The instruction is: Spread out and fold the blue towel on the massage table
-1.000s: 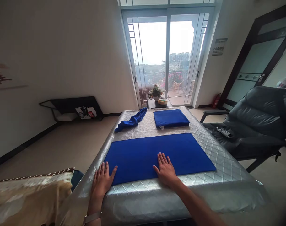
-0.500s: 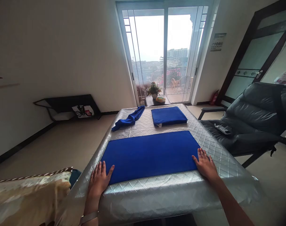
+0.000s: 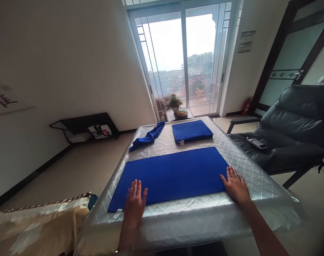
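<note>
Head view: left hand [image 3: 135, 204] overlaps the near blue cloth [image 3: 175, 176]; right hand [image 3: 235, 185], its right edge. Fingers extend straight; thumbs wide.

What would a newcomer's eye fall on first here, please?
Probably the flat blue cloth on the silver table cover, the left hand over its near edge and the right hand at its right end. Behind lie a folded blue cloth and, at left, a twisted cloth; beyond, the bright glass door.

Smooth, matt fabric is seen in the spread cloth [image 3: 175, 176], glossy quilting in the tablecloth [image 3: 183, 222], leathery sheen on the armchair [image 3: 295, 122].
</note>
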A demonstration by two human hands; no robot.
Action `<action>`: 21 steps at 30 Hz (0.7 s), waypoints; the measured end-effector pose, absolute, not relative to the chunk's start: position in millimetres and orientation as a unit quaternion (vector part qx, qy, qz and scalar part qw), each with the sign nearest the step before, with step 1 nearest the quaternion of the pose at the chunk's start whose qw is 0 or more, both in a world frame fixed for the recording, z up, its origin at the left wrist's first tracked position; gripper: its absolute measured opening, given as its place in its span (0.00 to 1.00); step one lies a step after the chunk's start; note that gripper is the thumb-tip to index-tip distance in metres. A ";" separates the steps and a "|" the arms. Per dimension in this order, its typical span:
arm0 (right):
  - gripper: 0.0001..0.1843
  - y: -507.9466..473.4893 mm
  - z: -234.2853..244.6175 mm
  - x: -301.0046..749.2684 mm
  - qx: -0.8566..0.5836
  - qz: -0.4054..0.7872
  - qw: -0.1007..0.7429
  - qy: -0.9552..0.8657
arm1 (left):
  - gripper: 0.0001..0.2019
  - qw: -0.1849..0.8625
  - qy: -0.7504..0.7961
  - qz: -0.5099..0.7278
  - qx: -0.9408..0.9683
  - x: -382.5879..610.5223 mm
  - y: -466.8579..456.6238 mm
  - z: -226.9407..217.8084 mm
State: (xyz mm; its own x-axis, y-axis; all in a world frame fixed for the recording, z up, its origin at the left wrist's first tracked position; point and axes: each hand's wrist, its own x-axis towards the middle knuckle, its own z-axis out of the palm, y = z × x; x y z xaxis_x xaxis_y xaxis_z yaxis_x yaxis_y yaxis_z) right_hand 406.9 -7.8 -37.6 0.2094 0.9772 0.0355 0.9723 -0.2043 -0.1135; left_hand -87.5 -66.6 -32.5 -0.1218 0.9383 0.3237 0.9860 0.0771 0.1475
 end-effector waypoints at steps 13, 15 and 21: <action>0.44 -7.0 -41.9 408.0 -0.778 0.017 0.070 -0.624 | 0.36 -0.021 -0.600 -0.092 -0.794 34.9 -37.2 -49.5; 0.44 -7.1 -42.3 408.1 -0.777 0.016 0.066 -0.625 | 0.35 -0.014 -0.618 -0.090 -0.781 21.2 -39.7 -54.7; 0.44 -8.1 -42.0 408.6 -0.773 0.012 0.062 -0.632 | 0.39 0.010 -0.720 -0.043 -0.692 -62.0 -52.9 -58.6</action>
State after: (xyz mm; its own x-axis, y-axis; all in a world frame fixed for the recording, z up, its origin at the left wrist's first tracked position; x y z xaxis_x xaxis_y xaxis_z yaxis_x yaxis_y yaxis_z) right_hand 408.6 -8.1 -42.0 0.2019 0.9776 0.0595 0.9745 -0.1944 -0.1118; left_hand -62.0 -52.9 -58.6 -0.0412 0.9964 0.0736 0.9981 0.0377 0.0477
